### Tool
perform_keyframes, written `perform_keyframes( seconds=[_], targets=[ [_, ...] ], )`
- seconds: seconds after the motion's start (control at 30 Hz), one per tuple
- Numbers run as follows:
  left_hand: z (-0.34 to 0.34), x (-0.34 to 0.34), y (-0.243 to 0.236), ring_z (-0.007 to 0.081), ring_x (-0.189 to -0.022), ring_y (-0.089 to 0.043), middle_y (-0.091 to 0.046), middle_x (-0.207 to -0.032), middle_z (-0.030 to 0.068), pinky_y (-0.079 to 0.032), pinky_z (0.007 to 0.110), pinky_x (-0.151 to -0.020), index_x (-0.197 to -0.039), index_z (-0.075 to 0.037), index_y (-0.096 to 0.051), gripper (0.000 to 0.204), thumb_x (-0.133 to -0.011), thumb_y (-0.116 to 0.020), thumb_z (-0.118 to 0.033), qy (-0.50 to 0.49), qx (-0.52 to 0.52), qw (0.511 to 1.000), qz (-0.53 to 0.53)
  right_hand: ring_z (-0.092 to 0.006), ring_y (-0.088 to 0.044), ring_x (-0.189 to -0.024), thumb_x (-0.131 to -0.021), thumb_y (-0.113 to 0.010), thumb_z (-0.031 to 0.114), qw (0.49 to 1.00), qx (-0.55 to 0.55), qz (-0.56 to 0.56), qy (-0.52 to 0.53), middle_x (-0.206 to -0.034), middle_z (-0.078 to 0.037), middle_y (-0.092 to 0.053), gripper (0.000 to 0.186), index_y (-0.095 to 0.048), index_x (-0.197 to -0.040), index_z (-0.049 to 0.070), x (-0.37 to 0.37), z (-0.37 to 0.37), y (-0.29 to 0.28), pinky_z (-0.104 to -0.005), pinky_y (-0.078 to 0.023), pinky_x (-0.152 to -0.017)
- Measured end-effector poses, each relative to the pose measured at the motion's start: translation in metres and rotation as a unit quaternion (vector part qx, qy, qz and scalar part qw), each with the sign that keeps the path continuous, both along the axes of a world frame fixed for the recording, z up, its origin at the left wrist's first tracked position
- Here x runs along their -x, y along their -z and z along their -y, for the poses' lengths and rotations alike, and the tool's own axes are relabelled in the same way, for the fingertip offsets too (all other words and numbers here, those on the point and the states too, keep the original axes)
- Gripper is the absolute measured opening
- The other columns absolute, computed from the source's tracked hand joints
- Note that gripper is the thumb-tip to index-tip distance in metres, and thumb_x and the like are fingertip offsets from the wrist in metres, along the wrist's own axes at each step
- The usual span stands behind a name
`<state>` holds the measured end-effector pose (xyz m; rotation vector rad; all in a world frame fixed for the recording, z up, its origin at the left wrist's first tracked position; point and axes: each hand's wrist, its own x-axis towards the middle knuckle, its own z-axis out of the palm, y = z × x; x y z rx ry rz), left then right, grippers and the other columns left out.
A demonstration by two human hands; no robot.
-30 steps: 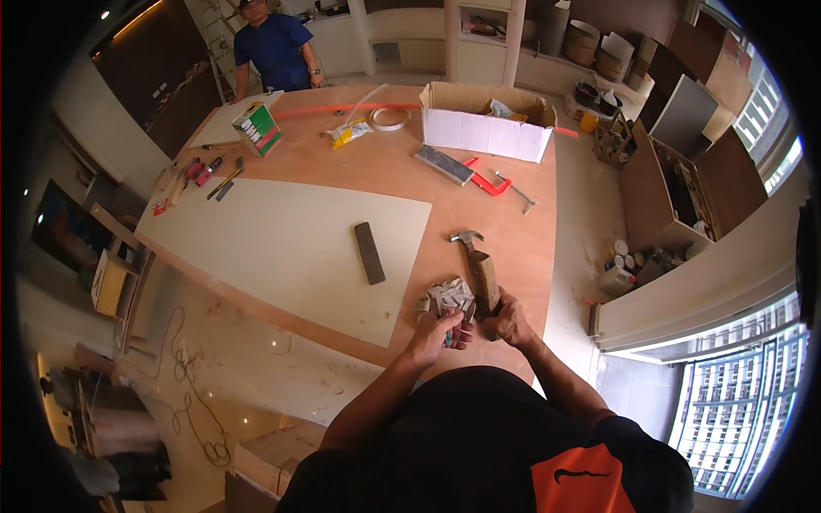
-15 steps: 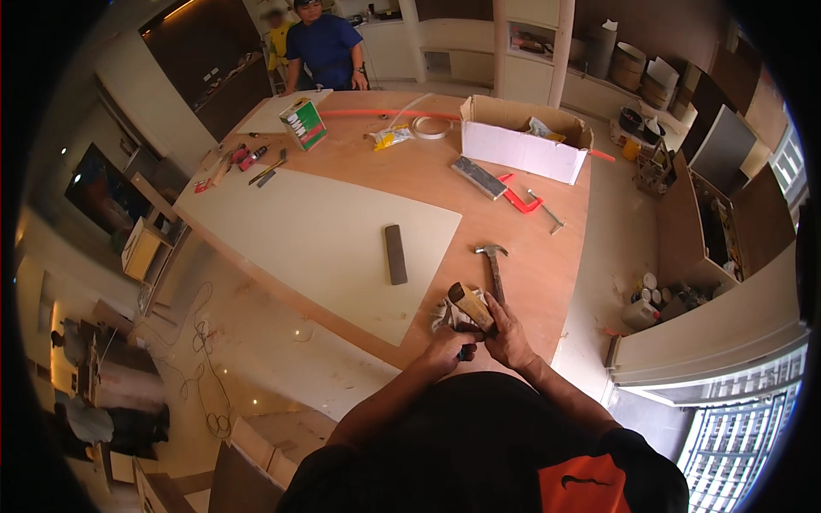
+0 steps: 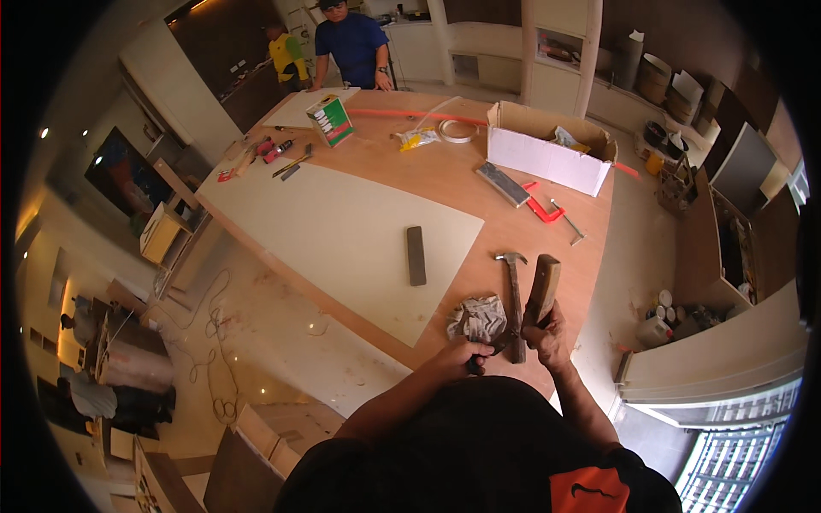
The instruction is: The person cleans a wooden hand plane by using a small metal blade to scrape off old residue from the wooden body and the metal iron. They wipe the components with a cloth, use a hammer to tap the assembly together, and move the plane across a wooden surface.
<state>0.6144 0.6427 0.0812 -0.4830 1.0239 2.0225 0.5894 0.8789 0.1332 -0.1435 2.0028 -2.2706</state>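
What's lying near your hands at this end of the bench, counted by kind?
Hammers: 1, the hammer, gripped by the left hand
Wooden blocks: 1, the wooden block, held by the right hand
Rags: 1, the crumpled rag
Dark bars: 1, the dark flat bar
Total: 4

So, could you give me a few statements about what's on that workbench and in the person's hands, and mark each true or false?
1. The right hand holds a wooden block. True.
2. The hammer lies far off beside the cardboard box. False: it is at the near edge, its handle end by the left hand.
3. A crumpled grey rag lies just left of the hammer. True.
4. The dark flat bar rests on the pale panel. True.
5. The red clamp lies on the pale panel. False: it lies on the bare wooden top near the box.
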Motion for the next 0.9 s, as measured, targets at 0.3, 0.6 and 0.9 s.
perform_keyframes(
  seconds=[0.3,0.6,0.9],
  targets=[
    [0.037,-0.009,0.051,0.0125,-0.045,-0.047,-0.053,-0.064,0.0015,-0.039,0.029,-0.042,-0.083,-0.01,-0.054,0.023,-0.083,-0.075,0.0,-0.117,0.271,0.95,-0.103,-0.0335,-0.064,-0.114,-0.068,-0.066,0.001,0.95,0.308,0.051,-0.027,-0.129,-0.019,-0.06,0.066,-0.051,-0.132,0.0,0.011,-0.036,-0.073,-0.0488,-0.061,-0.087],
    [0.045,-0.03,0.063,0.0294,-0.082,-0.073,-0.075,-0.088,0.0197,-0.056,0.039,-0.078,-0.096,0.008,-0.071,0.033,-0.074,-0.082,-0.014,-0.044,0.595,0.771,-0.223,-0.0311,-0.062,-0.124,-0.076,-0.072,0.007,0.955,0.257,-0.045,-0.143,-0.135,-0.021,-0.058,0.082,-0.036,-0.15,0.003,-0.043,-0.035,-0.195,-0.0447,-0.053,-0.101],
    [0.082,-0.046,0.079,0.0178,-0.062,-0.062,-0.066,-0.076,0.0086,-0.05,0.034,-0.056,-0.09,0.004,-0.068,0.016,-0.08,-0.076,-0.006,-0.105,0.506,0.846,-0.131,-0.0436,-0.068,-0.114,-0.078,-0.078,0.011,0.869,0.403,-0.196,-0.209,-0.129,-0.029,-0.064,0.124,0.011,-0.165,0.012,-0.047,-0.054,-0.185,-0.0584,-0.055,-0.095]
  ],
)
